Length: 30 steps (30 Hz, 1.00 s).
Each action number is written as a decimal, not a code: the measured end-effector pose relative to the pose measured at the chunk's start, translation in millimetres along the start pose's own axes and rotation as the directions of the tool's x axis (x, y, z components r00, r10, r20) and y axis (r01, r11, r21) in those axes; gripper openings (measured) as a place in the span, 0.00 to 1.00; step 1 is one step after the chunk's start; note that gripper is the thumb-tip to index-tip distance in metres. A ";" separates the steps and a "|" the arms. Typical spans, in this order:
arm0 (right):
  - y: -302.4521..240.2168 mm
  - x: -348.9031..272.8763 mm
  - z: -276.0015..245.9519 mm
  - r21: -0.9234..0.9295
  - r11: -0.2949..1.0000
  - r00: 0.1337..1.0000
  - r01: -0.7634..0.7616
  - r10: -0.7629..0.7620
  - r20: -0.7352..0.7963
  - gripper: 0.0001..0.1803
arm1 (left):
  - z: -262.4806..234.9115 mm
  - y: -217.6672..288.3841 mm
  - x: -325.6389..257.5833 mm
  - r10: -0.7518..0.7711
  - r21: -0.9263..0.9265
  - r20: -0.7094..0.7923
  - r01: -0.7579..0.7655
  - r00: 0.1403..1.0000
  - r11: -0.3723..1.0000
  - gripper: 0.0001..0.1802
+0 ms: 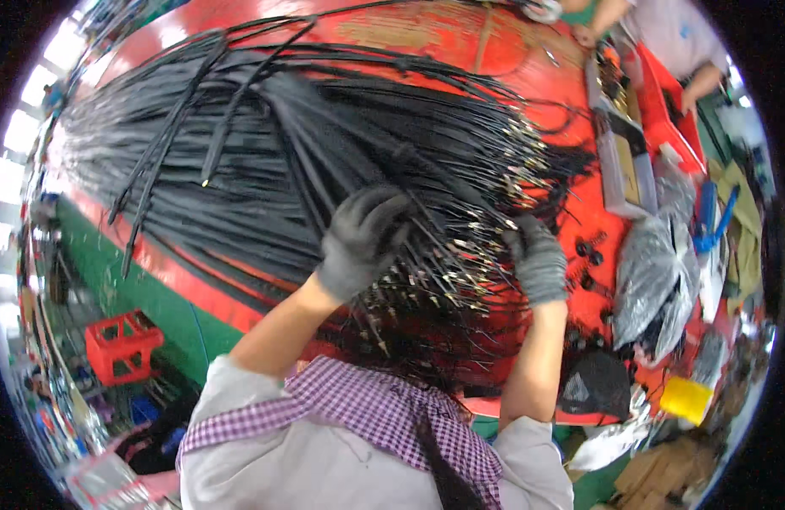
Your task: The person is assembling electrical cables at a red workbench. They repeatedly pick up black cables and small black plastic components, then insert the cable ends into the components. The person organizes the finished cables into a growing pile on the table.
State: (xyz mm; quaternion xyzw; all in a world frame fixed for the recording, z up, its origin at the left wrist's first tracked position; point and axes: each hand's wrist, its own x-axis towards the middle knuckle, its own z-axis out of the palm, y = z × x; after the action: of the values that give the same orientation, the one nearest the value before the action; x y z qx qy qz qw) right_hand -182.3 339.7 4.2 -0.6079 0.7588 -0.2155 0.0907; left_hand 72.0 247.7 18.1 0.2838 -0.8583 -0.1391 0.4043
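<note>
- A red plastic crate (121,344) sits on the floor off the bench's (460,34) left side, below its green side panel (112,272).
- A great sheaf of black cables (240,161) covers most of the red bench top, fanning out toward the far left corner and narrowing toward me.
- A few loose cables (167,127) lie crosswise on top of the sheaf near its left end.
- My left hand (363,238), in a grey glove, rests on top of the cable sheaf near the bench's near edge; its fingers curl down around a bunch of cables, closed on them.
- The metal-tipped cable ends (460,263) bristle out between my two hands and hang over the near edge of the bench toward my chest.
- My right hand (539,259), also grey-gloved, sits just beside those ends; its fingers are folded around a few thin cables, gripping them.
- Small black round parts (590,255) lie scattered on the bare red surface right of my right hand.
- A crumpled clear plastic bag (656,272) lies toward the bench's right edge, with a grey tray (622,153) of parts beyond it and a yellow box (686,398) nearer to me.
- Another person's arms (605,21) reach onto the far right corner of the bench.
</note>
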 end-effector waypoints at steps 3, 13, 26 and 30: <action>7.3 -3.4 4.5 -0.058 0.997 0.998 -0.057 0.057 0.004 0.13 | -0.4 10.5 -48.2 -0.123 -0.009 0.119 0.125 0.985 0.992 0.14; 25.6 -36.5 -35.3 -0.160 0.977 0.985 -0.141 0.122 -0.120 0.09 | 19.4 22.8 -22.7 0.059 -0.193 0.129 -0.033 0.990 0.981 0.16; 10.4 -109.9 -103.0 -0.423 0.891 0.962 -0.164 0.049 -0.269 0.07 | 103.2 20.7 88.6 0.107 0.171 0.829 -0.431 0.548 0.886 0.13; -3.5 -137.9 -87.9 -0.555 0.794 0.953 -0.248 0.098 -0.285 0.10 | 117.0 8.8 81.6 0.242 0.013 0.743 -0.375 0.624 0.927 0.12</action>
State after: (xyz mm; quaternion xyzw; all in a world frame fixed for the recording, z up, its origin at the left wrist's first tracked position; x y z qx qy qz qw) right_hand -180.6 490.8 66.9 -0.5028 0.8459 -0.0350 -0.1742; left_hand -63.5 206.9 -1.8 0.0856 -0.9914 -0.0965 0.0211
